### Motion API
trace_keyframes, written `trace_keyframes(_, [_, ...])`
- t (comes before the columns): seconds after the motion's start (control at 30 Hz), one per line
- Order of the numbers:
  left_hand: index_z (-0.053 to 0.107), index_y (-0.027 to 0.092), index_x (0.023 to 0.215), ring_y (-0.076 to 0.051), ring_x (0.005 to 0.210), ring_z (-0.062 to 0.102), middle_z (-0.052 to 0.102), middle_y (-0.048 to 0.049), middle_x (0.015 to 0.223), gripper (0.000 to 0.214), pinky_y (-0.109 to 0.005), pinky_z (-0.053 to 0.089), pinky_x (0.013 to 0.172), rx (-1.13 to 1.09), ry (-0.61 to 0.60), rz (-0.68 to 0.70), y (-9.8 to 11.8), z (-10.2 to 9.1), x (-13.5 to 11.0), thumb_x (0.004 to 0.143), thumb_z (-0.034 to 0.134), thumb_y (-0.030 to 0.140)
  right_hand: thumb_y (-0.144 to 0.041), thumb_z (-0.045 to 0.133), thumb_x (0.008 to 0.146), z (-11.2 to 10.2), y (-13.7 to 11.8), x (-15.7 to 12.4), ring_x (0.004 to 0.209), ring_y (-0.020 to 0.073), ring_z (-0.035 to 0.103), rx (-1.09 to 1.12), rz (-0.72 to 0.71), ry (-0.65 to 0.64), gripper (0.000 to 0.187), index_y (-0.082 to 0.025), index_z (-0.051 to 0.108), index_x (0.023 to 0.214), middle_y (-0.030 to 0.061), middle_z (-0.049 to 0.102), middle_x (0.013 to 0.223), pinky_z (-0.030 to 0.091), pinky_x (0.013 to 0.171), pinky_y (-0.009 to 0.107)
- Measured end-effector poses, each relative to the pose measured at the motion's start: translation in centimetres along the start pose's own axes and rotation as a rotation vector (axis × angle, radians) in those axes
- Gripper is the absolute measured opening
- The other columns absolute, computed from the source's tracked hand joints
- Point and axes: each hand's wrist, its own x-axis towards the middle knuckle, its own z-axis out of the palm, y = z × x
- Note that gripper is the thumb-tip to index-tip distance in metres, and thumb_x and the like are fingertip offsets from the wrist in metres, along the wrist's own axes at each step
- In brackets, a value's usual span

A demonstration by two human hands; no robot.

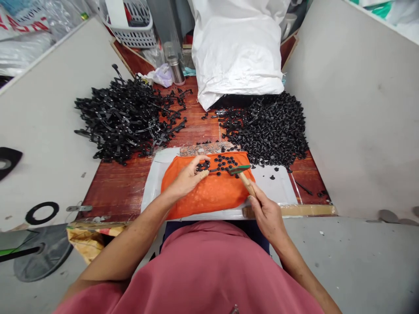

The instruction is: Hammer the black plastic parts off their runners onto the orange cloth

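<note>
My left hand (189, 176) rests on an orange cloth (209, 194), its fingers pinched on a small black plastic part (203, 166). Several small black round pieces (225, 162) lie on the cloth just beyond it. My right hand (266, 213) is closed around the wooden handle of a small hammer (244, 174), whose green head lies low over the cloth beside the round pieces.
A heap of long black plastic parts (126, 117) lies at the left of the wooden table (118, 187), a heap of small round black parts (271, 128) at the right. A white sack (237, 48), a metal flask (176, 69) and a basket (137, 26) stand behind. Grey boards flank both sides.
</note>
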Motion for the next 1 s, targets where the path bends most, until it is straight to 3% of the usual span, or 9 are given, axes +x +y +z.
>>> trace_keyframes(0.13, [0.065, 0.023, 0.116, -0.011, 0.058, 0.041, 0.054, 0.0032, 0.075, 0.03, -0.024, 0.029, 0.054, 0.063, 0.011, 0.012, -0.6, 0.9, 0.4, 0.091, 0.058, 0.037, -0.031, 0.047, 0.104, 0.7, 0.9, -1.7, 0.116, 0.0232, 0.073, -0.049, 0.037, -0.039, 0.049, -0.027, 0.053, 0.153, 0.0047, 0.067, 0.141, 0.06, 0.093, 0.032])
trace_keyframes(0.33, [0.064, 0.02, 0.115, -0.01, 0.049, 0.031, 0.042, 0.007, 0.062, 0.033, -0.023, 0.021, 0.048, -0.021, 0.029, -0.082, -0.2, 1.3, 0.4, 0.089, 0.059, 0.041, -0.03, 0.046, 0.105, 1.0, 1.1, -2.0, 0.098, 0.024, 0.078, -0.168, 0.013, -0.074, 0.05, -0.033, 0.05, 0.155, 0.0041, 0.075, 0.129, 0.061, 0.079, 0.031])
trace_keyframes(0.5, [0.065, 0.021, 0.111, -0.011, 0.055, 0.039, 0.05, 0.0058, 0.067, 0.031, -0.022, 0.029, 0.052, 0.006, 0.057, -0.035, -0.4, 1.4, 0.7, 0.088, 0.061, 0.04, -0.029, 0.046, 0.106, 0.9, 1.1, -1.7, 0.103, 0.0248, 0.077, -0.191, 0.016, -0.106, 0.05, -0.033, 0.048, 0.156, 0.004, 0.076, 0.128, 0.06, 0.082, 0.032])
trace_keyframes(0.7, [0.066, 0.021, 0.111, -0.01, 0.053, 0.038, 0.051, 0.0054, 0.069, 0.028, -0.023, 0.027, 0.049, 0.072, 0.05, -0.043, -1.6, 1.4, 1.0, 0.088, 0.06, 0.037, -0.029, 0.046, 0.106, 1.0, 1.0, -1.8, 0.107, 0.0238, 0.076, -0.18, 0.022, -0.115, 0.051, -0.033, 0.048, 0.156, 0.0038, 0.077, 0.125, 0.059, 0.09, 0.033])
trace_keyframes(0.87, [0.068, 0.023, 0.111, -0.012, 0.057, 0.046, 0.058, 0.0038, 0.071, 0.027, -0.023, 0.029, 0.051, 0.185, 0.08, -0.028, -1.4, 1.5, 0.6, 0.089, 0.06, 0.038, -0.03, 0.046, 0.106, 0.7, 0.8, -1.6, 0.103, 0.0233, 0.077, -0.181, 0.012, -0.123, 0.05, -0.032, 0.048, 0.156, 0.0038, 0.078, 0.122, 0.061, 0.089, 0.033])
trace_keyframes(1.0, [0.069, 0.024, 0.109, -0.016, 0.067, 0.056, 0.066, 0.0008, 0.078, 0.025, -0.024, 0.034, 0.055, 0.264, 0.1, -0.013, -0.8, 1.7, 0.4, 0.09, 0.061, 0.038, -0.033, 0.044, 0.107, -0.4, -0.4, -0.6, 0.102, 0.0239, 0.076, -0.238, -0.066, -0.042, 0.051, -0.03, 0.047, 0.158, 0.0064, 0.077, 0.124, 0.061, 0.087, 0.034])
